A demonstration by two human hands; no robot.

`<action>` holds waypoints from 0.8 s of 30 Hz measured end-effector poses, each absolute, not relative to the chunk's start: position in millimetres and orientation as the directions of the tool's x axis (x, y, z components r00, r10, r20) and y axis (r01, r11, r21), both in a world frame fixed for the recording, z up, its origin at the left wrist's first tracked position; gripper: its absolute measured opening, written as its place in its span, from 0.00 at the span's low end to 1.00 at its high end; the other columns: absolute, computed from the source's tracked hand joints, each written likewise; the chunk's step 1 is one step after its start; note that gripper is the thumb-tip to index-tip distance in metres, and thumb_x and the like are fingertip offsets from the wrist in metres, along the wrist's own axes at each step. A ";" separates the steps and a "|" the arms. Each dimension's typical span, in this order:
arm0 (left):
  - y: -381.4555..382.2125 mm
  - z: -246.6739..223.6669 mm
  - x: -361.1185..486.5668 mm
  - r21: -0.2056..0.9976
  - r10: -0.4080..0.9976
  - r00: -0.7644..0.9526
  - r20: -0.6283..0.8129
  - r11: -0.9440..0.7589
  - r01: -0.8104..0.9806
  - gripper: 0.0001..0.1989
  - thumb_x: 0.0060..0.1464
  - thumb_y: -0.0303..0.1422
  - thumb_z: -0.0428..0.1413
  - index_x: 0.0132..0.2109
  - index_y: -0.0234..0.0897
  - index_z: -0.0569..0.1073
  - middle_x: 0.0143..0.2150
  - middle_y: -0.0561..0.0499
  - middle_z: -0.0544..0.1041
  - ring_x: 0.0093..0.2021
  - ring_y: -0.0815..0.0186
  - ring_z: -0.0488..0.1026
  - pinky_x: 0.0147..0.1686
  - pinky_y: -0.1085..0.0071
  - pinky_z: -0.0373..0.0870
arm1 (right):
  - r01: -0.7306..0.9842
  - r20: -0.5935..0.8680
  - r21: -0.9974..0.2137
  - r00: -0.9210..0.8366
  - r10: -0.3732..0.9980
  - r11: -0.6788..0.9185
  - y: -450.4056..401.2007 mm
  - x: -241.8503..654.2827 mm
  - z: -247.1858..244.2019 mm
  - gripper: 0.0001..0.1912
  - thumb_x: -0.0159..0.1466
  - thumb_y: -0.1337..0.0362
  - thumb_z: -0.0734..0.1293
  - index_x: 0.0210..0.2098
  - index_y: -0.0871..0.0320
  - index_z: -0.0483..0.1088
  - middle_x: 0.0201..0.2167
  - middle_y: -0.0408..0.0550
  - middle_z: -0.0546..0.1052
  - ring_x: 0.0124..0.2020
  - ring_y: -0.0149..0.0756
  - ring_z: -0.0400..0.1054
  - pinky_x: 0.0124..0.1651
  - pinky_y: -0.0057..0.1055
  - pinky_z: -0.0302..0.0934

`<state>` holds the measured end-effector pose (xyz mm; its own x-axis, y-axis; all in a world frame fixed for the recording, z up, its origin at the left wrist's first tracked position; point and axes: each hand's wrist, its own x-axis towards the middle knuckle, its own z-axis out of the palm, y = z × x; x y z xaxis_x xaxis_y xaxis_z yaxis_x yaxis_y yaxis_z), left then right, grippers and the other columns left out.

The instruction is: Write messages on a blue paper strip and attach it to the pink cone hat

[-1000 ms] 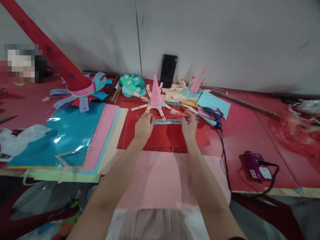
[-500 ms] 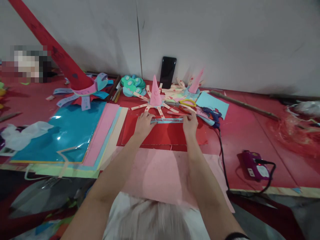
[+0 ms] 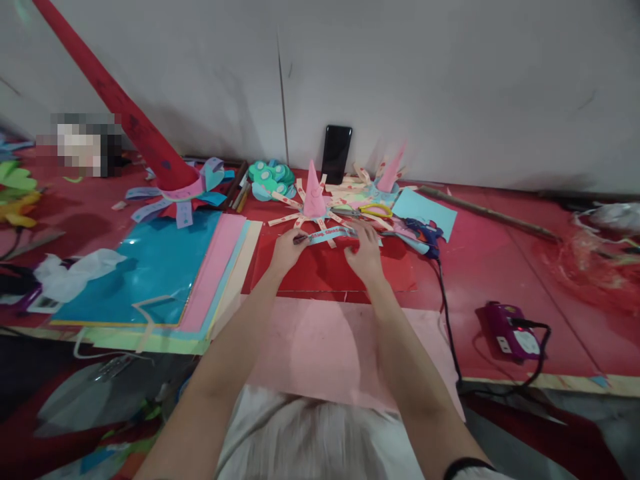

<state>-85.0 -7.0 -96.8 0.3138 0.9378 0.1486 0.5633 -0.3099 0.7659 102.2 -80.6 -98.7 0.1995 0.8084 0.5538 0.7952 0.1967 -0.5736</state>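
Right hand slid inward; blue lettered strip now bows, long axis left-right, between my hands. Left hand pinches its left end; right's fingers part-spread, grip unclear. Neither clearly nearer.

My bare left arm comes in from 7 o'clock and points toward 1; my right arm comes from 5 and points toward 11. My left hand pinches, knuckles up. My right hand is palm-down, fingers bent toward 11, thumb apart.
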 end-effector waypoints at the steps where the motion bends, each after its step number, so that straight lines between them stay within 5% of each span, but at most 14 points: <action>1: -5.7 -96.7 -85.5 0.787 0.941 0.307 0.143 -0.296 0.541 0.04 0.51 0.28 0.54 0.35 0.34 0.73 0.35 0.50 0.77 0.35 0.67 0.72 0.38 0.72 0.67 | 0.805 0.547 -0.558 0.173 0.819 0.202 -80.2 101.1 -100.3 0.30 0.48 0.76 0.60 0.51 0.56 0.64 0.54 0.52 0.67 0.60 0.43 0.55 0.61 0.46 0.52; 12: -6.7 -94.0 -84.4 0.909 0.902 0.415 0.115 -0.265 0.323 0.06 0.46 0.32 0.57 0.33 0.35 0.74 0.33 0.52 0.76 0.34 0.67 0.71 0.39 0.70 0.66 | 0.691 0.579 -0.722 0.586 0.567 0.022 -73.3 131.0 -118.1 0.17 0.59 0.61 0.61 0.46 0.59 0.71 0.49 0.55 0.72 0.53 0.42 0.63 0.58 0.45 0.55; 24: -7.6 -94.8 -80.1 0.964 0.893 0.446 0.066 -0.172 0.202 0.06 0.45 0.32 0.58 0.34 0.35 0.74 0.34 0.51 0.76 0.37 0.68 0.70 0.42 0.70 0.66 | 0.715 0.555 -0.698 0.504 0.661 0.041 -78.5 136.3 -123.7 0.30 0.45 0.76 0.56 0.47 0.56 0.69 0.47 0.52 0.71 0.51 0.42 0.63 0.55 0.44 0.58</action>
<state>-80.1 -7.6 -94.8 0.4461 0.8925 0.0657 0.2023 -0.1721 0.9641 136.3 -78.5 -123.7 0.5043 0.6612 0.5554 0.7148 0.0413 -0.6981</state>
